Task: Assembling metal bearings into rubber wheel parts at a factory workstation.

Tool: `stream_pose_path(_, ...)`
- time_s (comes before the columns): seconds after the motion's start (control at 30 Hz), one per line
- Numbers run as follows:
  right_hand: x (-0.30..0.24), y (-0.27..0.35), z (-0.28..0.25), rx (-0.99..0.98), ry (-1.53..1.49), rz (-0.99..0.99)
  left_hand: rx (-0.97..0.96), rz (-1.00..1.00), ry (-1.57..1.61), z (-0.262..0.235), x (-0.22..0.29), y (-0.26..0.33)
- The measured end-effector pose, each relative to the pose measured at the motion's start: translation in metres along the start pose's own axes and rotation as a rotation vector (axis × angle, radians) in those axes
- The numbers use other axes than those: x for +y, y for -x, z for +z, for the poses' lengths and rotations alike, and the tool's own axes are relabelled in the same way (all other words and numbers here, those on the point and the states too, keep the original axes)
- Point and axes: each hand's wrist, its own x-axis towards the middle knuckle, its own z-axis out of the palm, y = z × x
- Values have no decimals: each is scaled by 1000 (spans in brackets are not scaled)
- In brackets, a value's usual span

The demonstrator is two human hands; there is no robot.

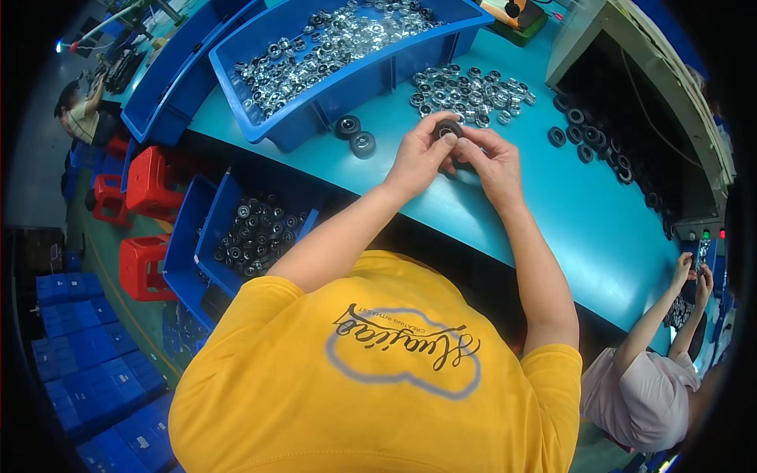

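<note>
Head view: a small dark ring sits up between your fingertips, above the turquoise table. Your left hand pinches it between thumb and fingers from one side; your right hand pinches it from the other, thumbs close together. Whether a hub lies inside the ring cannot be told. For good work, even thumb pressure around the rim would probably stop the ring from tilting, while curled fingers back it from beneath. Just beyond your hands lie loose silver hubs; to the left, two dark wheels stand beside the blue bin; to the right, black rings lie scattered, within easy reach.
</note>
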Motion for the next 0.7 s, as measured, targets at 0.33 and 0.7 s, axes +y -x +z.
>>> stream_pose_path(0.33, 5, 3, 0, -3, 109, -38, -2, -77, -186, -3, 7, 0)
stream_pose_path(0.7, 2, -4, -5, -8, -120, 161, -90, 42, -345, 7, 8, 6)
